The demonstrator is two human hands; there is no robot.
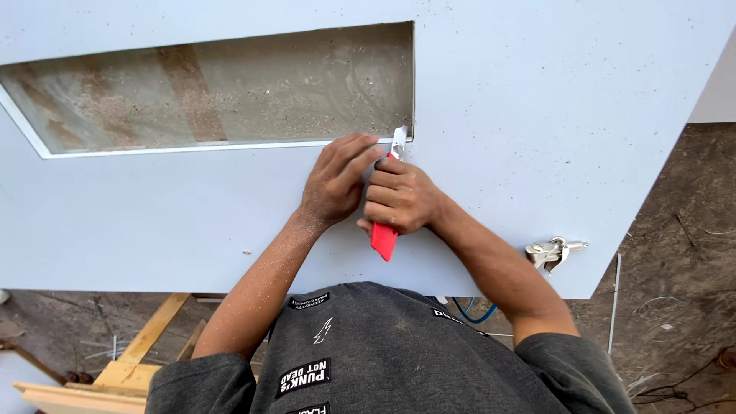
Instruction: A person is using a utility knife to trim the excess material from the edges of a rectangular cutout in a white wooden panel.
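Observation:
A large pale blue-white panel [537, 100] lies flat under me, with a long rectangular cut-out [222, 88] through which a dusty floor shows. My right hand [399, 198] grips a red-handled utility knife [383, 239], its metal blade tip at the cut-out's lower right corner [399, 139]. My left hand [335, 180] rests flat on the panel beside the knife, fingertips touching the cut-out's lower edge right next to the blade.
A metal latch [553, 251] is fixed near the panel's lower right edge. Wooden battens [142, 345] lie on the dirt floor at lower left. A blue cable [471, 313] and loose wires [675, 307] lie on the ground at right.

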